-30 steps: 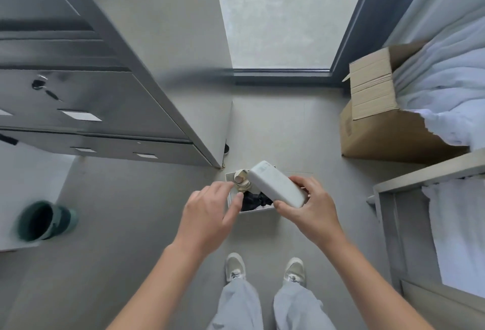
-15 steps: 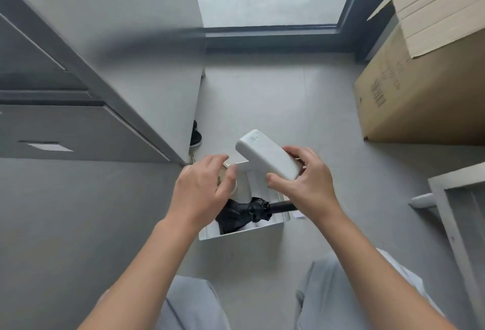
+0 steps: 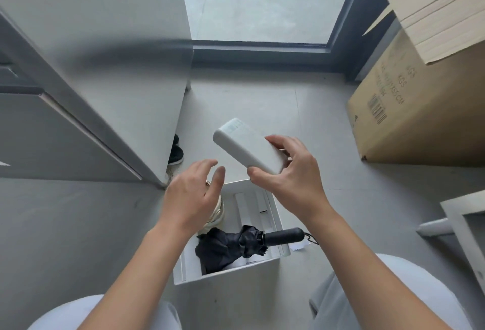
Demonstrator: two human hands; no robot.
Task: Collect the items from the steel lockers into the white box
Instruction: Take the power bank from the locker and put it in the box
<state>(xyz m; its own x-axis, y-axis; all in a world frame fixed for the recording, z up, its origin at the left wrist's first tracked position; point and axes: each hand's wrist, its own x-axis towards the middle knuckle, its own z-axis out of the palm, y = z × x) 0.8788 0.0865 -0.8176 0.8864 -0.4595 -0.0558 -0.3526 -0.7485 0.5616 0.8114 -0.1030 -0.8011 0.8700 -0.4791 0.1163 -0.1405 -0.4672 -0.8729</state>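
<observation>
The white box (image 3: 231, 273) stands on the grey floor between my knees. A folded black umbrella (image 3: 236, 244) lies across it, its handle sticking out over the right rim. A cream coiled item (image 3: 216, 215) sits at the box's left side, mostly hidden by my left hand. My right hand (image 3: 288, 180) grips a white power bank (image 3: 248, 146) by its near end, tilted above the box's far edge. My left hand (image 3: 193, 196) hovers over the box's left side with fingers spread, holding nothing. The steel lockers (image 3: 78, 80) rise at the left.
A large cardboard box (image 3: 420, 93) stands at the right. A white frame and tube (image 3: 462, 222) lie at the lower right. A black shoe (image 3: 175, 154) sits by the locker's corner. A dark door sill (image 3: 262, 50) crosses the floor ahead.
The view has dropped lower and closer to the white box. My left hand has opened its fingers. My right hand still carries the power bank above the box.
</observation>
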